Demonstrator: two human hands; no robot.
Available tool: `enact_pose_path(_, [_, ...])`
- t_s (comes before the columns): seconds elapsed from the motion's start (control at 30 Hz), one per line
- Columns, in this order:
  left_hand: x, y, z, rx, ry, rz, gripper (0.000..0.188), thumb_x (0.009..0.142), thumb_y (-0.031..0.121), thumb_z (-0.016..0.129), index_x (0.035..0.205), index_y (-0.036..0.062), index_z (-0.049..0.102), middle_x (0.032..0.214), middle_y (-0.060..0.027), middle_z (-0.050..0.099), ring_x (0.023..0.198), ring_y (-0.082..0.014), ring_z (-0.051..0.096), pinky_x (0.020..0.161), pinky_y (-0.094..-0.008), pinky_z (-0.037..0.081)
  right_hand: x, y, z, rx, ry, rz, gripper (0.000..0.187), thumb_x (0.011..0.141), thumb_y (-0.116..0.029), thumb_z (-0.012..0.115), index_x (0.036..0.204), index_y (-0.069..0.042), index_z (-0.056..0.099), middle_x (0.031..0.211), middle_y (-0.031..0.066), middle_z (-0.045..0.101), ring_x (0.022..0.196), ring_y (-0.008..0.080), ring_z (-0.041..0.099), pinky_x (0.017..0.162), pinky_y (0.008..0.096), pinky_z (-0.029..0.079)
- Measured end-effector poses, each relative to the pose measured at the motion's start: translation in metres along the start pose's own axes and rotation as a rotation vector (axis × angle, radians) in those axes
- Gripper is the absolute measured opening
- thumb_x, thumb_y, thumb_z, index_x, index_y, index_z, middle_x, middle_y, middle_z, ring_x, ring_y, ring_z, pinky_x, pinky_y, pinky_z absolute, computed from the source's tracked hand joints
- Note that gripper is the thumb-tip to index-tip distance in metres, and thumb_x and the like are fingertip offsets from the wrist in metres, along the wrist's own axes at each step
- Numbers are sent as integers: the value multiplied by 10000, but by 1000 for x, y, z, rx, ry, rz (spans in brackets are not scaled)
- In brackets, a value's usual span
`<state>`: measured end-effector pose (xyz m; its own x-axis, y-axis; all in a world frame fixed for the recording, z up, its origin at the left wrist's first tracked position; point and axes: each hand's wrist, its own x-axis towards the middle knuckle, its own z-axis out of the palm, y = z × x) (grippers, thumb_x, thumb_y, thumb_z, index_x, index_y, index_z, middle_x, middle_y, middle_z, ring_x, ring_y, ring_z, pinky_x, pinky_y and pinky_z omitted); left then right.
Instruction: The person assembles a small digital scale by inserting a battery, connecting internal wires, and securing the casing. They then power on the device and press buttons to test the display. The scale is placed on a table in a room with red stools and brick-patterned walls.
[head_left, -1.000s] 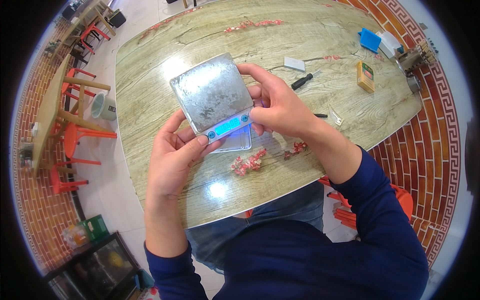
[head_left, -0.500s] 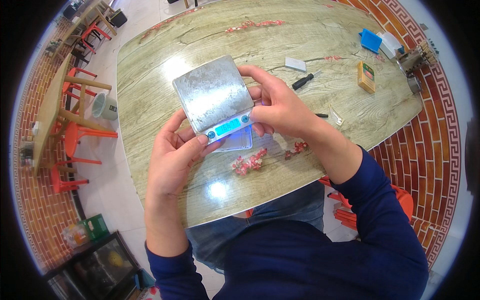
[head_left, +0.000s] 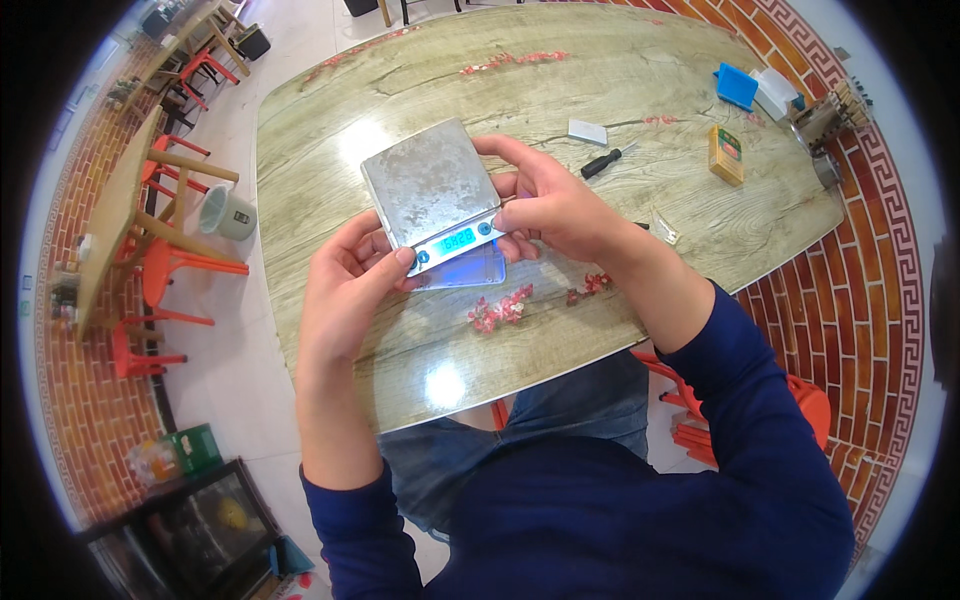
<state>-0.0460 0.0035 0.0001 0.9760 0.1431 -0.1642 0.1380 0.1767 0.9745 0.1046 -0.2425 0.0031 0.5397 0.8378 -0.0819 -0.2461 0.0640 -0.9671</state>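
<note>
A large pale wood-grain table (head_left: pixel 660 290) with printed red blossoms fills the middle. Over its near-left part, lifted off the surface, is a flat, square, silver-and-white digital scale (head_left: pixel 430 180).

Both hands grip it. The left hand (head_left: pixel 335 285) pinches the corner at its 7 o'clock, thumb on top beside a round button; the right hand (head_left: pixel 560 205) holds the 3-to-4 o'clock side, thumb by the other button. The scale looks light and rigid; its smooth metal plate could be slippery, and the lit blue display (head_left: pixel 457 241) is probably the most fragile part. The side edges seem the best hold, with fingers underneath and thumbs clear of the buttons.

Below it, at 5 o'clock, lies a shallow clear plastic tray (head_left: pixel 480 272), partly hidden by the scale. Between 2 and 3 o'clock, by the wall, a shiny cylindrical metal holder (head_left: pixel 818 125) carries thin sticks (head_left: pixel 852 98). Near it sits a blue plastic holder (head_left: pixel 736 87), its contents unclear. At 3 o'clock stands a small yellow box (head_left: pixel 725 157); its inside does not show.
</note>
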Motion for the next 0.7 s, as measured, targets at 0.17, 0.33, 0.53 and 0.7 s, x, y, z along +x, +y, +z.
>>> enact_pose_path(0.17, [3,-3,-3,47,47,17,517,1036,-40,735,1532,-94,597,1163,-110,773,983,-153,741,845,-308,626,1,2,1,-32,28,-11,842,872,43,616,1677,5,372,1088,171,758,714,174,744,569,288,566])
enact_pose_path(0.33, [3,-3,-3,-24,37,13,599,996,-54,755,1563,-89,568,1170,-121,768,1005,-177,765,864,-320,639,2,4,0,-42,19,-4,892,910,51,622,1737,-27,297,1169,203,740,730,186,750,571,286,566])
enact_pose_path(0.53, [3,-6,2,-64,73,3,697,949,-107,769,1601,-83,522,1154,-125,762,1010,-186,773,877,-330,645,2,3,1,-46,16,-4,897,924,49,633,1745,-30,281,1179,209,742,738,183,753,578,284,571])
enact_pose_path(0.7, [4,-10,2,-63,87,2,696,934,-134,768,1587,-81,534,1117,-121,758,968,-180,782,850,-318,653,0,2,4,-100,5,-15,888,940,41,640,1744,-22,269,1147,193,739,727,178,749,571,284,575])
